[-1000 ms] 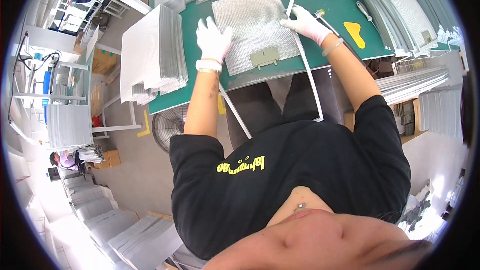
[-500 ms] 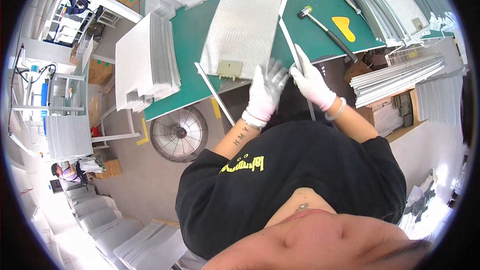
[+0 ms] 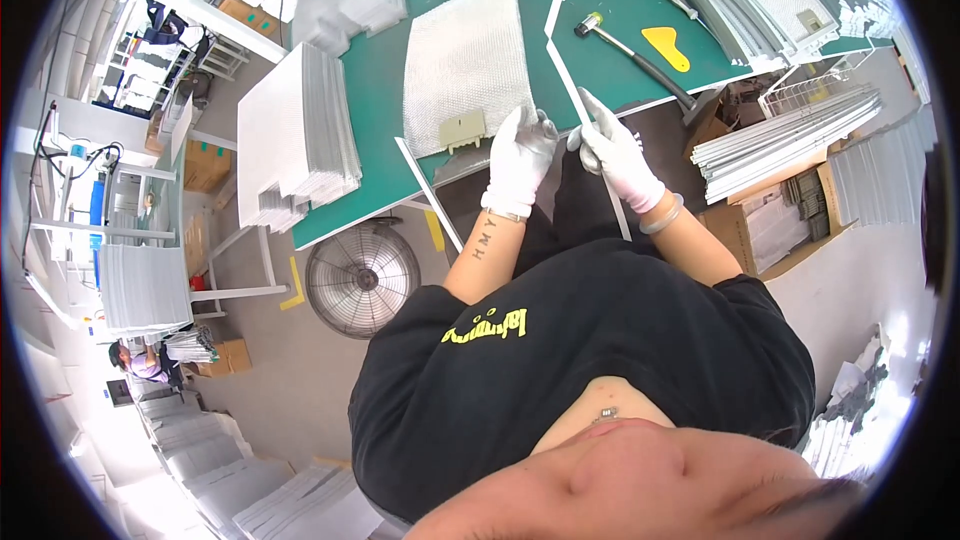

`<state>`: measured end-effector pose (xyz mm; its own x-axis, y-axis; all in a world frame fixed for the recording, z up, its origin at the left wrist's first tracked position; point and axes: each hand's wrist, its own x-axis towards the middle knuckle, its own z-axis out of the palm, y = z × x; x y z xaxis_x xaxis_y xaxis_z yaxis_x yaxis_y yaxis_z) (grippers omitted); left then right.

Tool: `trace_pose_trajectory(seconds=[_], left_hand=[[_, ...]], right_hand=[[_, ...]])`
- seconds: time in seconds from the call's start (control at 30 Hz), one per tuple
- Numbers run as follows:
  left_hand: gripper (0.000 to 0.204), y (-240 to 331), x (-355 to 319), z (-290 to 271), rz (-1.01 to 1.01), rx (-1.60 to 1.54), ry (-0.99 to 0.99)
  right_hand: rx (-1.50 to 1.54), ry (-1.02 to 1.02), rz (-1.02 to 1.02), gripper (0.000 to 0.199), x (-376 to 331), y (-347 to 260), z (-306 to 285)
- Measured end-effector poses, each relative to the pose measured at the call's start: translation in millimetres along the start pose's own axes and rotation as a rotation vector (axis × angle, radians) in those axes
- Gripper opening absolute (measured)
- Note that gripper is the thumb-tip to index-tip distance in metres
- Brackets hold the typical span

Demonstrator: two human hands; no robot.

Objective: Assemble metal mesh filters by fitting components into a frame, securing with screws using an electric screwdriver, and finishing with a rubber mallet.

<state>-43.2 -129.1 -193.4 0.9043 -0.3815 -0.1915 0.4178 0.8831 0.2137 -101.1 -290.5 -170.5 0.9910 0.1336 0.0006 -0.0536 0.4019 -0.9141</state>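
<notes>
Your right hand grips a white strip; across a narrow gap, your left hand cups loosely open by the table edge.

- Can't see all of white strip: partly hidden behind right hand, cut off at upper edge.
- Can't make out co-worker, too small.
- Can't see table beyond upper edge.
</notes>
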Motion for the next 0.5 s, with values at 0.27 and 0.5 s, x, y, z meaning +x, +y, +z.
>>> trace_pose_trajectory(seconds=[0.27, 0.5], left_hand=[[0.017, -15, 75, -3, 0.154, 0.024, 0.006], [0.021, -23, 72, 0, 0.215, 0.090, 0.075]], right_hand=[[0.010, -0.010, 0.032, 0.059, -8, 11, 1], [-0.098, 0.040, 0.023, 0.056, -4, 7, -4]])
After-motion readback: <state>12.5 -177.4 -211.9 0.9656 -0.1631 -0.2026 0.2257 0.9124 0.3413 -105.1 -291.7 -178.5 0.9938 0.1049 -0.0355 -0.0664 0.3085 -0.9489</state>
